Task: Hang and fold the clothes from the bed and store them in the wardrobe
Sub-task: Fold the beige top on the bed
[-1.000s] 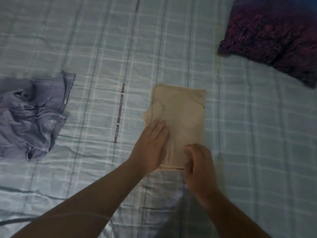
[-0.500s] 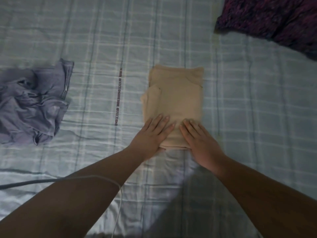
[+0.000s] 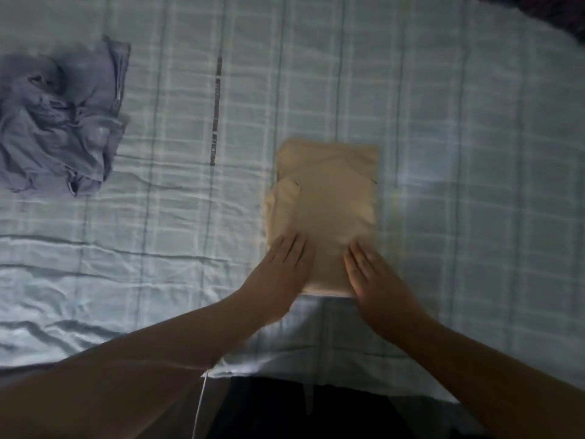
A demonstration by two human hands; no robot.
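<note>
A beige garment (image 3: pixel 326 204) lies folded into a neat rectangle on the checked pale blue bed sheet (image 3: pixel 459 153). My left hand (image 3: pixel 281 274) rests flat on its near left corner, fingers straight. My right hand (image 3: pixel 373 277) lies flat on its near right corner, fingers straight too. A crumpled grey-blue garment (image 3: pixel 57 122) sits unfolded at the far left of the bed.
A dark purple patterned pillow (image 3: pixel 557 11) shows at the top right corner. A thin white cord (image 3: pixel 199 403) hangs near the bed's front edge, beside my dark clothing at the bottom.
My right hand has uncurled and now lies flat. Both hands sit lower on the folded beige garment, and the view has tilted down toward the bed's near edge.
</note>
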